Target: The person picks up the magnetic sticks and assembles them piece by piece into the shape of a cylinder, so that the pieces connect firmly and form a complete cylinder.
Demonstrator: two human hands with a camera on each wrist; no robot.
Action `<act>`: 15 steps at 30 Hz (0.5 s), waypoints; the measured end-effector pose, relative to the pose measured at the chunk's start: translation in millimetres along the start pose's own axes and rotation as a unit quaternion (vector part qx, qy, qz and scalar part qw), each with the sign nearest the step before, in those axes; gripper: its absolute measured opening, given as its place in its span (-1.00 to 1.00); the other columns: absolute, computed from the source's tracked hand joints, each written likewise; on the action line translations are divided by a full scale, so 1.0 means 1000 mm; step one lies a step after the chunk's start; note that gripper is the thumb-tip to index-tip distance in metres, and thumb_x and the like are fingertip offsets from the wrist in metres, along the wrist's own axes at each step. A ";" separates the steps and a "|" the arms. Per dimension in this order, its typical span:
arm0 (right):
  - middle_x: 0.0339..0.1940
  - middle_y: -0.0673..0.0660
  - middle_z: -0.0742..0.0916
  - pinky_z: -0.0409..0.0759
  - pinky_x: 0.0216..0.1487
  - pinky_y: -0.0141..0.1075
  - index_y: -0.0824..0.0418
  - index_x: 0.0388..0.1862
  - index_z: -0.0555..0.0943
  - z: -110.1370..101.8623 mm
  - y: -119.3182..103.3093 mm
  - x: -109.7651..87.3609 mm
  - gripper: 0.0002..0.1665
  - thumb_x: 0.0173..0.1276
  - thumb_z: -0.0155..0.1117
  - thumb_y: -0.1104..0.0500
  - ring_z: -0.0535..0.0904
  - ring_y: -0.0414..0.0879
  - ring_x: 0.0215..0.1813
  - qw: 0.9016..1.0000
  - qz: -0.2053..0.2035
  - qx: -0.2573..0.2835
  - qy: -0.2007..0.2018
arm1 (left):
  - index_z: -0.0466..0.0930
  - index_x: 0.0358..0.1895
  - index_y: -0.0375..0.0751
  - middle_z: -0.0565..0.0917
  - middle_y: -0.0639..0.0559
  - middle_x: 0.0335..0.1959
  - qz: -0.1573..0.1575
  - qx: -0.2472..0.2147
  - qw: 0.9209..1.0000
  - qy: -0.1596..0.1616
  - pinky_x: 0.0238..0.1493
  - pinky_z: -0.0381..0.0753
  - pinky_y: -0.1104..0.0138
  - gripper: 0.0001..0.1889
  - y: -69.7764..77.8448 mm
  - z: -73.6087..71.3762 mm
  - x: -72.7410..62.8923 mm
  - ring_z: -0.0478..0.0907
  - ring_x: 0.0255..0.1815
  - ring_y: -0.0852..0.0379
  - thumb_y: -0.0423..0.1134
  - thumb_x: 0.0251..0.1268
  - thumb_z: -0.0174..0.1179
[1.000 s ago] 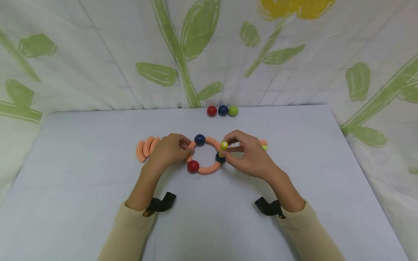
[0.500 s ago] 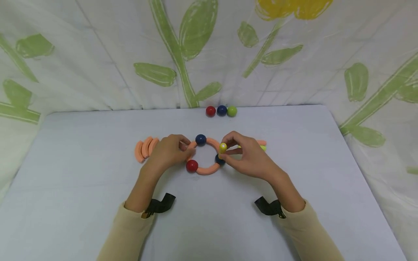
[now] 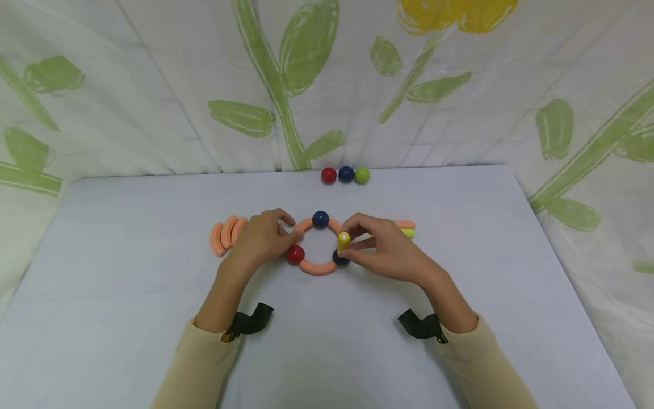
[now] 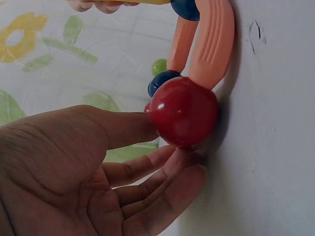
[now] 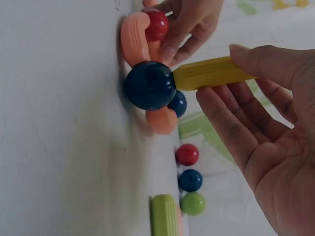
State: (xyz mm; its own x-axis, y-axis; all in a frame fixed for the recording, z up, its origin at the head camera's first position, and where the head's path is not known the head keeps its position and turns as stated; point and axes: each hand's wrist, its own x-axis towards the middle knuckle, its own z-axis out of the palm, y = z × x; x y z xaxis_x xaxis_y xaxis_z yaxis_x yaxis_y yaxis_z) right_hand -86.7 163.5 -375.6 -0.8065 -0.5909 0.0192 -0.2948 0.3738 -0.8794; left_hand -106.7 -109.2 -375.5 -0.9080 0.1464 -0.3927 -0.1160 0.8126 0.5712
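On the table lies a ring of orange curved rods (image 3: 318, 268) joined by a red ball (image 3: 295, 255), a blue ball (image 3: 321, 219) at its far side and another blue ball (image 5: 149, 86) at near right. My left hand (image 3: 263, 236) holds the ring's left curved rod (image 3: 305, 225) between thumb and fingers, beside the red ball; the fingers hide part of that rod. With thumb and fingertips, my right hand (image 3: 390, 247) pinches a yellow rod (image 5: 211, 72), which stands upright with its lower end against the near-right blue ball.
Several loose orange curved rods (image 3: 225, 236) lie left of my left hand. A red ball (image 3: 328, 175), a blue ball (image 3: 346, 174) and a green ball (image 3: 362, 175) line the far edge. Behind my right hand lie an orange rod (image 3: 406, 225) and a green rod (image 5: 165, 216).
The ring has turned slightly clockwise: its far blue ball shifted right, the red ball left and away, the near-right blue ball nearer. My right hand and the yellow rod moved slightly nearer and left.
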 end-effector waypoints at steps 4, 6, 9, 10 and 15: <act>-0.02 0.00 0.73 0.76 0.16 -0.30 0.06 -0.01 0.62 0.001 -0.001 0.000 -0.72 0.41 0.47 0.30 0.71 -0.10 0.16 1.000 0.007 0.006 -0.009 | 0.67 0.22 -0.19 0.77 -0.17 -0.02 -0.005 -0.009 1.000 0.005 -0.17 0.64 0.24 -0.56 -0.001 0.000 0.001 0.69 -0.10 -0.03 0.02 0.47 0.30; -0.03 0.00 0.73 0.76 0.16 -0.29 0.06 -0.02 0.62 0.002 -0.002 0.000 -0.71 0.40 0.47 0.32 0.71 -0.10 0.15 1.000 0.006 0.010 -0.011 | 0.69 0.20 -0.19 0.77 -0.17 -0.01 -0.003 -0.012 1.000 0.006 -0.16 0.64 0.24 -0.57 -0.002 0.000 0.001 0.69 -0.09 -0.03 0.03 0.47 0.30; -0.05 0.01 0.72 0.76 0.18 -0.26 0.07 -0.04 0.62 0.003 -0.003 0.000 -0.72 0.39 0.45 0.35 0.72 -0.10 0.14 1.000 -0.001 0.014 -0.019 | 0.74 0.16 -0.21 0.80 -0.15 -0.04 0.004 -0.019 1.000 0.013 -0.20 0.62 0.28 -0.58 -0.003 0.000 0.001 0.69 -0.11 -0.01 0.02 0.46 0.31; -0.06 0.00 0.73 0.76 0.18 -0.24 0.07 -0.05 0.62 0.003 -0.004 0.001 -0.72 0.39 0.45 0.36 0.72 -0.11 0.14 1.000 -0.004 0.013 -0.023 | 0.76 0.14 -0.22 0.81 -0.15 -0.06 0.007 -0.022 1.000 0.015 -0.22 0.60 0.30 -0.59 -0.004 0.000 0.001 0.70 -0.13 0.01 0.01 0.45 0.31; -0.10 -0.01 0.74 0.76 0.20 -0.20 0.06 -0.13 0.60 0.005 -0.005 0.001 -0.73 0.37 0.46 0.37 0.74 -0.12 0.13 0.999 -0.007 0.010 -0.037 | 0.80 0.06 -0.23 0.84 -0.09 -0.17 0.013 -0.033 0.999 0.020 -0.31 0.53 0.38 -0.61 -0.006 0.002 0.003 0.67 -0.24 0.07 0.02 0.44 0.34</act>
State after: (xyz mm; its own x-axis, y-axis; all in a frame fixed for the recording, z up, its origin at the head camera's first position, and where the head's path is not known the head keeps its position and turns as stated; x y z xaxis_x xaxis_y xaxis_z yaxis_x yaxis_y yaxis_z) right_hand -83.6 157.0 -373.9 -0.7621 -0.6475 -0.0029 -0.2953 0.3515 -0.8884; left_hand -107.8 -112.8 -381.2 -0.9263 0.1439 -0.3482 -0.1163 0.7698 0.6276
